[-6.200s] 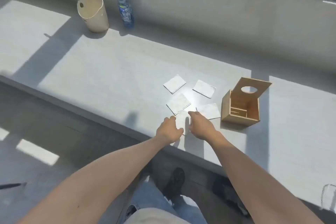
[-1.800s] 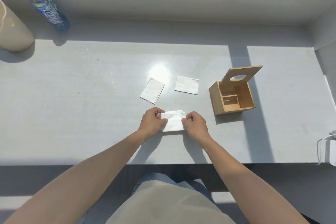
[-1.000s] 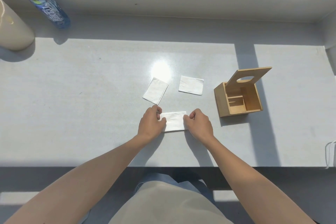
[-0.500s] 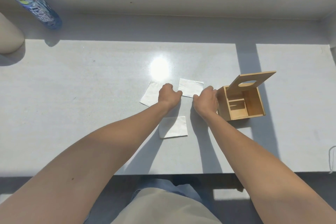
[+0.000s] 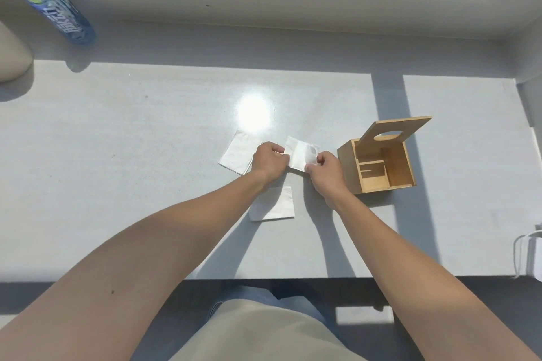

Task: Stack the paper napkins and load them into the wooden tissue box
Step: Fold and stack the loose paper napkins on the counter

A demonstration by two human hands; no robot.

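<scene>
Nearest, lying flat on the table (image 5: pixel 117 184) and partly under the left forearm's shadow — a stack of napkins (image 5: pixel 274 205), likely parked close to the body so further sheets can be dropped on top. Just beyond, pinched at opposite edges by the left hand (image 5: pixel 269 160) and the right hand (image 5: pixel 324 170): a single napkin (image 5: pixel 300 155), lifted a little and bowed in the middle, fingers of both closed tight on the paper. Gripped from two sides probably to keep the limp sheet square for laying down. Left of that, half hidden behind the left hand, one more loose napkin (image 5: pixel 237 154), flat and untouched. Right of the hands, close by, the wooden box (image 5: pixel 378 167) — lid (image 5: pixel 394 132) propped open, dividers visible inside, no paper in it yet. Nothing blocking the path to it. Farther off at the far left, well clear: a water bottle (image 5: pixel 50 6) and a beige container (image 5: pixel 13 58).
</scene>
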